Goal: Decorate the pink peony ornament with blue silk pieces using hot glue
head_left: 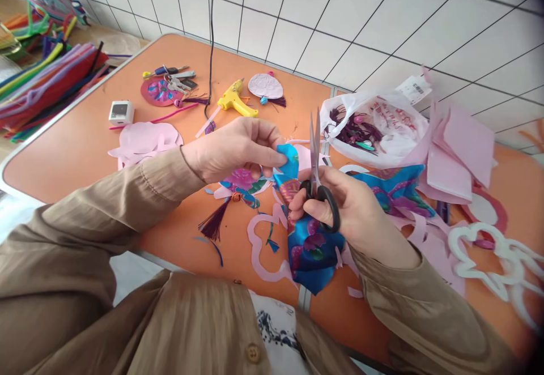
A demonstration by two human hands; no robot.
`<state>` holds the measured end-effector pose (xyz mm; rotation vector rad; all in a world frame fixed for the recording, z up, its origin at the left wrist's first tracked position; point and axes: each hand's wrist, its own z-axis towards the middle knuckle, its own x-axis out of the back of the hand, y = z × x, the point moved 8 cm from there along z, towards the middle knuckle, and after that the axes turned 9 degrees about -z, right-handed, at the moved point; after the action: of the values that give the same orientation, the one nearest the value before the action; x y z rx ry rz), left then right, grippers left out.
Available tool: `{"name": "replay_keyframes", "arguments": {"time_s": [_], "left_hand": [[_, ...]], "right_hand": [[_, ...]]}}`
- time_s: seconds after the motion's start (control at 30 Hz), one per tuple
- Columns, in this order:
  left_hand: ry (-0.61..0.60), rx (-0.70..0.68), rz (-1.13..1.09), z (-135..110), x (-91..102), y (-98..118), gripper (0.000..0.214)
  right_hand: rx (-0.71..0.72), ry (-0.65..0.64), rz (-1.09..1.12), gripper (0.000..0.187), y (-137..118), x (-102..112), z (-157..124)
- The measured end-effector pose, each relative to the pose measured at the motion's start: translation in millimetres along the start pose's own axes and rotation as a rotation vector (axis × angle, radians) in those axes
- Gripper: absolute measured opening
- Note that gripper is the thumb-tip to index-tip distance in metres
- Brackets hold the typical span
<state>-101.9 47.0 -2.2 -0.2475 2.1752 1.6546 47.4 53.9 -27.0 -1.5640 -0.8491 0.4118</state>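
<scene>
My left hand (pixel 242 149) pinches the edge of a small bright blue piece of satin fabric (pixel 290 162) between thumb and fingers. In my right hand (pixel 352 208) is a pair of scissors (pixel 315 160) with black handles, its blades pointing up and nearly together. Below the scissors lies blue fabric with purple flowers (pixel 314 259); whether it joins the piece in my left hand is hidden by my right fingers. Under my left hand rests a flower-printed piece (pixel 238 181) with a dark purple tassel (pixel 211 221). A pink scalloped cutout frame (pixel 256 250) lies close by.
Toward the wall are a yellow glue gun (pixel 233 101), keys (pixel 178 82), a pale oval ornament (pixel 266 86) and a white plastic bag (pixel 376 126) of tassels. Pink sheets (pixel 459 143) and white flower-shaped frames (pixel 488 259) crowd the right. Pink cutouts (pixel 148 140) and a white cube (pixel 121 113) sit left.
</scene>
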Motion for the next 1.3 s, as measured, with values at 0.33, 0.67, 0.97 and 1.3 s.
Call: {"name": "replay_keyframes", "arguments": {"time_s": [0.33, 0.67, 0.97, 1.3], "left_hand": [[0.122, 0.140, -0.239, -7.5, 21.5, -33.2, 0.019], [0.037, 0.191, -0.325, -2.9, -5.3, -53.5, 0.024], [-0.022, 0.192, -0.391, 1.1, -9.0, -61.3, 0.030], [-0.044, 0.068, -0.048, 12.2, -1.1, -38.4, 0.034]], "right_hand": [[0.228, -0.014, 0.115, 0.040, -10.6, -11.0, -9.3], [0.221, 0.409, 0.190, 0.031, -2.0, 11.0, 3.6], [0.206, 0.418, 0.165, 0.029, 1.6, 18.1, 3.7], [0.076, 0.298, 0.044, 0.030, -7.3, 15.7, 2.0]]}}
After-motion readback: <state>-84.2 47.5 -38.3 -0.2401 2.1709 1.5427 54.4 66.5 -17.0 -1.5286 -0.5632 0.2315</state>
